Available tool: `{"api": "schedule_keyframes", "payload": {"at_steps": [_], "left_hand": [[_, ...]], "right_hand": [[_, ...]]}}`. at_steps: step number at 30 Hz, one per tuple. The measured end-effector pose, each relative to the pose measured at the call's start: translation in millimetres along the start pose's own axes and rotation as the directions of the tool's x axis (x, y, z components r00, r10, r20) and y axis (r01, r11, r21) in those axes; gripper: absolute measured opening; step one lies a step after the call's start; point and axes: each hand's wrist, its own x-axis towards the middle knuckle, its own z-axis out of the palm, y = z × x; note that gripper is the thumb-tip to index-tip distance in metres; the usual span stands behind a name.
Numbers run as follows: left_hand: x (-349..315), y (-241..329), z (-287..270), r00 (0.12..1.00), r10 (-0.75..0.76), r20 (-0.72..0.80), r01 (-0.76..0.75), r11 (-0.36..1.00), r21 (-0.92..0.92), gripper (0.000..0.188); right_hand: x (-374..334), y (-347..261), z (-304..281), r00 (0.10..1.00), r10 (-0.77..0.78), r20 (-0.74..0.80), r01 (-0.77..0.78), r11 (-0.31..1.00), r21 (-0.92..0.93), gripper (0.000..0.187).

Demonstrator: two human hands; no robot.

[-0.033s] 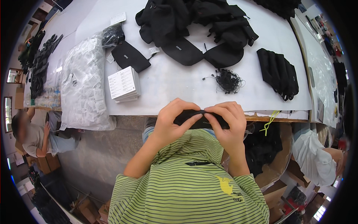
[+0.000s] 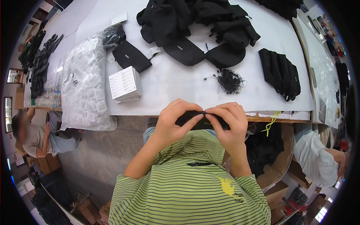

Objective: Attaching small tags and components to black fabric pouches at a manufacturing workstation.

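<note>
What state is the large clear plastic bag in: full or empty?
The bag looks full: many white labels show through along most of its length.

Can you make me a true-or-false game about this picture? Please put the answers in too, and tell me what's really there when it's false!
1. The left hand and the right hand both hold the same black cloth. True.
2. The stack of white cards is left of the tangle of black strings. True.
3. The tangle of black strings sits on top of the stack of white cards. False: it lies on the white table, apart from the cards.
4. The right hand is reaching into the tangle of black strings. False: it is pinching the black cloth.
5. The clear plastic bag is left of the stack of white cards. True.
</note>
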Motion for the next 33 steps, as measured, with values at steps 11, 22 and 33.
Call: {"api": "schedule_keyframes", "payload": {"at_steps": [11,22,33], "left_hand": [[4.1,9.5,-12.2,0.969,0.216,0.116,-0.243,0.911,0.334,0.014],[3.7,14.9,-19.6,0.986,-0.046,0.162,0.017,0.984,0.178,0.008],[2.6,18.2,-24.8,0.948,-0.247,0.202,0.240,0.969,0.056,0.008]], "right_hand": [[0.9,-5.3,3.0,0.993,-0.088,0.077,0.092,0.994,-0.056,0.012],[2.3,-2.1,0.7,0.987,-0.117,0.108,0.124,0.991,-0.059,0.011],[4.2,-3.5,2.1,0.972,-0.184,0.148,0.193,0.980,-0.055,0.013]]}}
